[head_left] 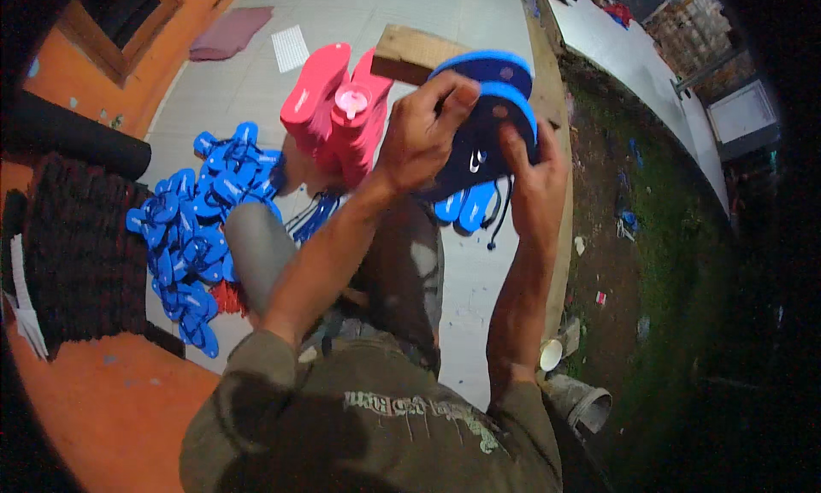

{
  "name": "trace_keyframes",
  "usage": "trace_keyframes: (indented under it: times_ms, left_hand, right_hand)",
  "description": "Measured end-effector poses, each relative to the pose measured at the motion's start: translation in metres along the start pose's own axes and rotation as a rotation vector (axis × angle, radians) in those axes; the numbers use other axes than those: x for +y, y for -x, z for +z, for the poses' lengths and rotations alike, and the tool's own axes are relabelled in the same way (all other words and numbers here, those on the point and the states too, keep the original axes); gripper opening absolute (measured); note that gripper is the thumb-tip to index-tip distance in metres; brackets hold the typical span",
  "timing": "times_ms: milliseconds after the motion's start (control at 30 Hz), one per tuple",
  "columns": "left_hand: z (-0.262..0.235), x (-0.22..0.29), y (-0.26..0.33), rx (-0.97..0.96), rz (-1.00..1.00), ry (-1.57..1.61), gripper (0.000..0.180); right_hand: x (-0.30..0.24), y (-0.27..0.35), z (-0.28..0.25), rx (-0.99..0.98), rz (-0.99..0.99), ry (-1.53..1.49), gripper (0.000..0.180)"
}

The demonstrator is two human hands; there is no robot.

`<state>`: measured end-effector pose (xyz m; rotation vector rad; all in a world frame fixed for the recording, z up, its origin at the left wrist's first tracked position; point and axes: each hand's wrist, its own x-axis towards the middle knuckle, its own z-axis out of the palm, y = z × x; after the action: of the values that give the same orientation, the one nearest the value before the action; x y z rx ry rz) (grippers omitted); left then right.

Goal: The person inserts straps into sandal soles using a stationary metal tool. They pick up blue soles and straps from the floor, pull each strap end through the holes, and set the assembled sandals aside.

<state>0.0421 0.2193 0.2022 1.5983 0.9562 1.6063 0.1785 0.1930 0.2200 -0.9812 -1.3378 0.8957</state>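
In front of me is a dark navy flip-flop sole with a bright blue edge and a small white mark. My left hand is closed at its left edge, fingers curled. On the other side, my right hand grips the sole, its thumb against the dark face. Just behind it, a second navy sole shows by a wooden block. A dark strap hangs below, near light blue soles. Left of my hands stand stacked pink soles with a small open container on top.
Blue flip-flops lie heaped on the tiles by my left leg, with blue-black straps nearby. A black roll and stacked dark sheets line the orange wall. At right, the floor edge borders grassy ground; a bucket and white cup stand there.
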Motion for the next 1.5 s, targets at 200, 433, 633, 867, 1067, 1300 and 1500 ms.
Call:
trace_keyframes:
  times_ms: [200,433,633,867,1067,1300,1500]
  left_hand:
    - [-0.012,-0.017,0.068,0.221,-0.041,-0.079,0.046]
    - [-0.045,-0.005,0.133,-0.100,-0.248,-0.107,0.064]
    - [-0.104,-0.042,0.154,-0.365,-0.512,-0.270,0.048]
    - [-0.135,0.013,0.088,-0.330,-0.245,-0.396,0.032]
    - [-0.081,0.036,0.046,-0.189,-0.041,-0.088,0.041]
    - [-0.051,-0.009,0.055,-0.300,0.317,0.060,0.027]
    - [-0.049,-0.004,0.023,-0.385,0.540,0.092,0.020]
  right_hand:
    - [0.013,0.055,0.010,0.074,-0.120,0.643,0.010]
    - [0.013,0.082,0.020,-0.307,-0.324,0.298,0.024]
    - [0.063,0.117,0.000,0.227,0.304,-0.233,0.029]
    - [0.077,0.109,-0.001,0.219,-0.039,0.417,0.051]
    - [0.044,0.080,0.039,-0.165,0.042,0.074,0.037]
    - [0.054,0.071,0.028,0.069,-0.290,-0.195,0.026]
    - [0.037,0.038,0.013,0.064,-0.487,-0.074,0.023]
